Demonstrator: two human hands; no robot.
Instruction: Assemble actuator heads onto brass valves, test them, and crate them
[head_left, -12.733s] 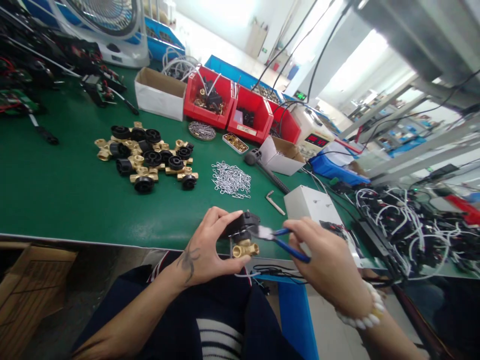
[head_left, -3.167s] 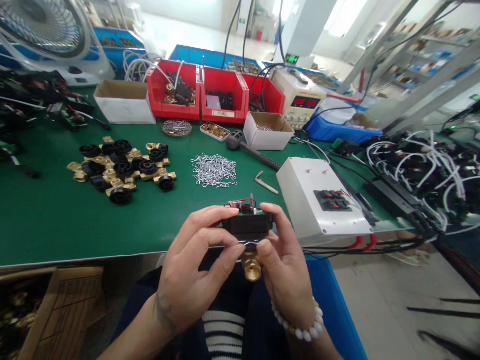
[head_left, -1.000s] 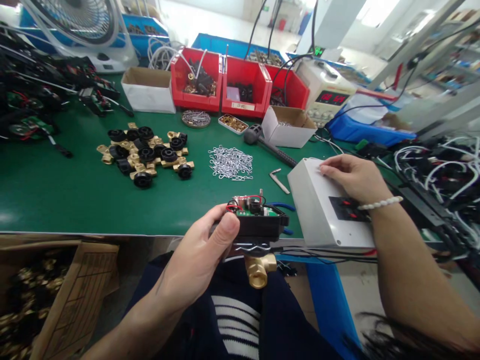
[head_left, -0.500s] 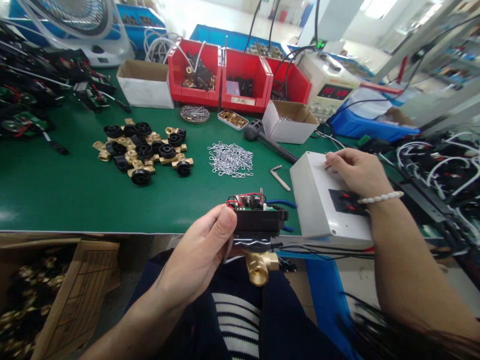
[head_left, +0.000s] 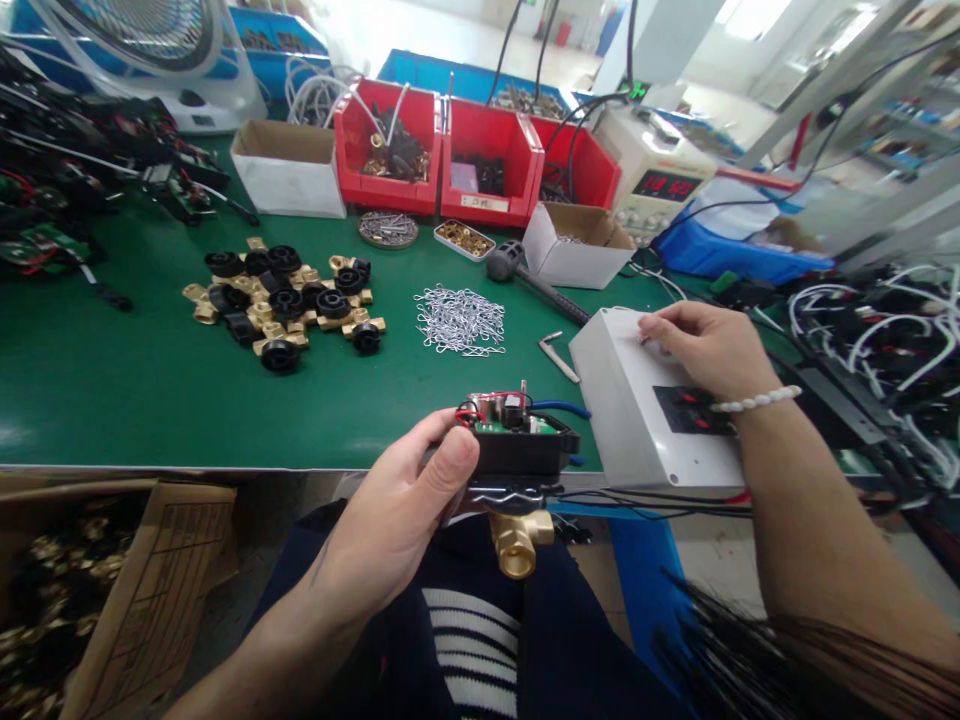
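Observation:
My left hand grips a black housing by its left side, near the table's front edge. Its top shows a green circuit board with red wires, and a brass valve hangs beneath it. A blue cable runs from the housing toward a white control box. Over that box is my right hand, thumb and forefinger pinched at a small metal part on its top face; the fingertips partly hide this part. A black terminal block on the box sits below the right hand.
Brass valves with black knobs lie left of a pile of metal clips. A hex key and a black mallet are nearby. Red bins and a power supply stand behind; black wiring crowds the right.
The housing has tilted, showing more of its circuit board. My right hand and the control box appear slightly further left. The red digits on the power supply read differently.

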